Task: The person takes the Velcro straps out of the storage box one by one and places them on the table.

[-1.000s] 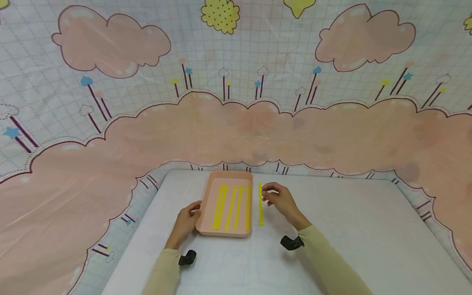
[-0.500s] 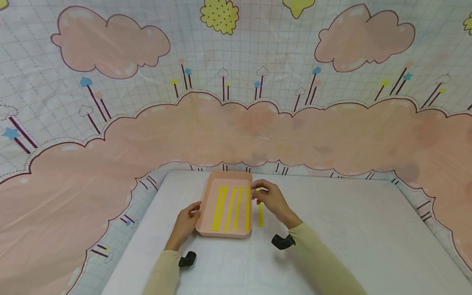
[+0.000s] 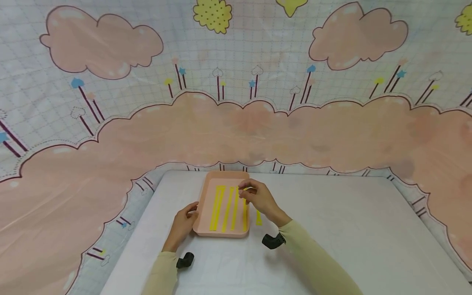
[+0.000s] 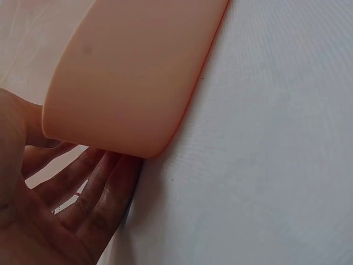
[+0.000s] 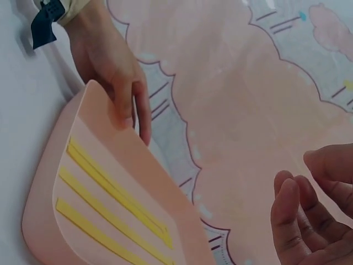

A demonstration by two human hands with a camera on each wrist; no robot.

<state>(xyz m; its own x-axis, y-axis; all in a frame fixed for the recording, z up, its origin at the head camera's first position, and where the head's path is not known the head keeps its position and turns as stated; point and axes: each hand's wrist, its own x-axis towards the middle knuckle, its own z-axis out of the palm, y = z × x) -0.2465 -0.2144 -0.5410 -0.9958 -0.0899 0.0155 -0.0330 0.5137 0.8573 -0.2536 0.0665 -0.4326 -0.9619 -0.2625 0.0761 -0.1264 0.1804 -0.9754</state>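
A pink rectangular tray lies on the white table, with several flat yellow strips lengthwise in it. My left hand holds the tray's left side; in the left wrist view the thumb lies at the rim and the fingers are against the outer wall. Over the tray's right part hovers my right hand, its fingers loosely bent. The right wrist view shows a gap between thumb and fingers on this hand, with nothing in it. One yellow strip lies outside, beside the tray's right edge, partly hidden by that hand.
A white cloth covers the table. Behind it hangs a curtain printed with clouds. Black wrist devices sit at both cuffs.
My right hand has moved left, from beside the lone strip to over the tray's right side. The left hand stays on the tray; the strips lie as before. The head view has shifted slightly.
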